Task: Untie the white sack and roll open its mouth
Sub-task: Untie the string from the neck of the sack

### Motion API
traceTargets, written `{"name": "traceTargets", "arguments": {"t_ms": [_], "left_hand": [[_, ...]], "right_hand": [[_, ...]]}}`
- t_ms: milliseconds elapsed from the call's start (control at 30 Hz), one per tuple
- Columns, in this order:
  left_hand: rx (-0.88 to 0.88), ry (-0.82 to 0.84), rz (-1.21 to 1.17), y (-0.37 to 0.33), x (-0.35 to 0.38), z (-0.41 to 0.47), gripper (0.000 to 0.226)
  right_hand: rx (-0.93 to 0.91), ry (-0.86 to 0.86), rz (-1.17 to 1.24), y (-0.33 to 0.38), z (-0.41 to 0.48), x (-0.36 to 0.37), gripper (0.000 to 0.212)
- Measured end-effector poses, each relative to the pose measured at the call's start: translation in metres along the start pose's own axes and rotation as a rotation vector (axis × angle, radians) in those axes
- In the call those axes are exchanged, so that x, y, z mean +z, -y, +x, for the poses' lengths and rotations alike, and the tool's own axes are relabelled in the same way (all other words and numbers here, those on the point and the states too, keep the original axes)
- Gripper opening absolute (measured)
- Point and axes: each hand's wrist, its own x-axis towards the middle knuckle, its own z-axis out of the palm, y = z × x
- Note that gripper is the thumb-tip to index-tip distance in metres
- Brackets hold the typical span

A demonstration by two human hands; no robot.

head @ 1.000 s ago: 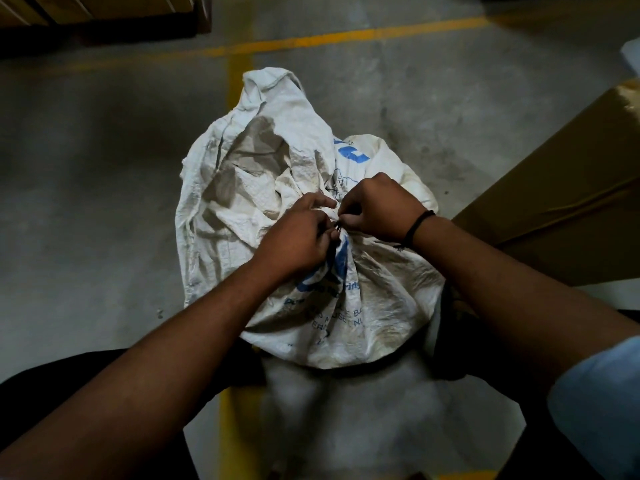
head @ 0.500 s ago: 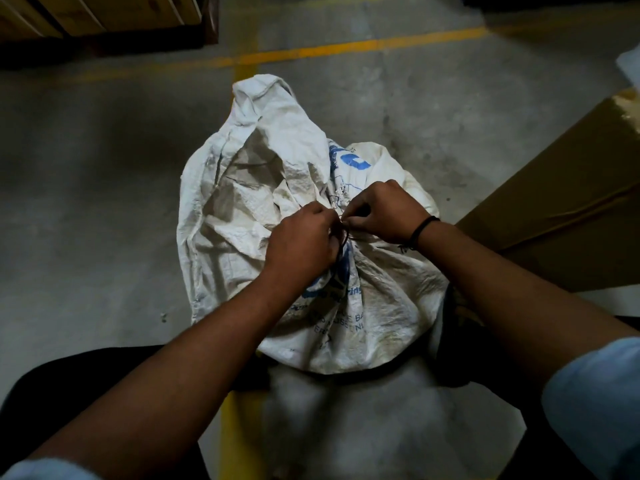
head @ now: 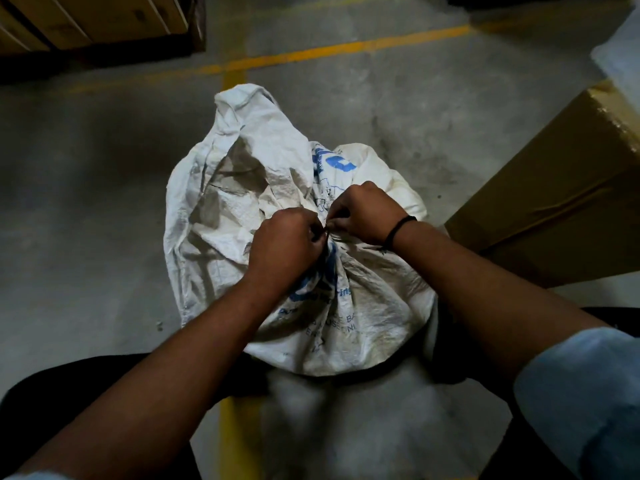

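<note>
A white woven sack (head: 363,306) with blue print stands on the concrete floor between my knees. Its neck is gathered and bound by a thin dark tie (head: 328,231) at the centre. The loose top of the sack flops away from me, crumpled. My left hand (head: 282,251) is closed on the gathered neck just left of the tie. My right hand (head: 363,216), with a black band at the wrist, pinches the tie from the right. The knot itself is mostly hidden between my fingers.
A large brown cardboard box (head: 561,188) lies close on the right. Stacked cartons (head: 93,19) sit at the far left. Yellow floor lines (head: 332,51) cross beyond the sack and run under it. My dark trousers (head: 52,403) frame the bottom corners.
Both hands have stayed at the tie, with small finger movements. The view has shifted slightly, so the sack sits a little lower in frame.
</note>
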Motion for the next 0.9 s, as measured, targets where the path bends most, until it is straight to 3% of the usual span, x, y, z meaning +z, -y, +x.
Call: {"name": "traceTargets", "arguments": {"t_ms": [167,333,633,733,900], "left_hand": [[-0.025,0.039,-0.085,0.003,0.003,-0.002,0.021],[-0.077,0.088,-0.417,0.012,-0.006,-0.003,0.031],[0.003,0.184,-0.404,0.026,0.002,0.004,0.003],[0.024,0.207,-0.340,0.025,0.004,0.004,0.014],[0.019,0.160,-0.351,0.020,0.004,0.000,0.013]], "right_hand": [[0.002,0.034,-0.021,0.001,0.002,-0.001,0.009],[-0.011,0.047,-0.033,0.001,0.005,-0.004,0.011],[-0.030,0.063,-0.063,0.005,0.006,-0.006,0.007],[-0.033,0.065,-0.079,0.008,0.006,-0.004,0.008],[-0.039,0.053,-0.118,0.006,0.006,-0.001,0.011]]}}
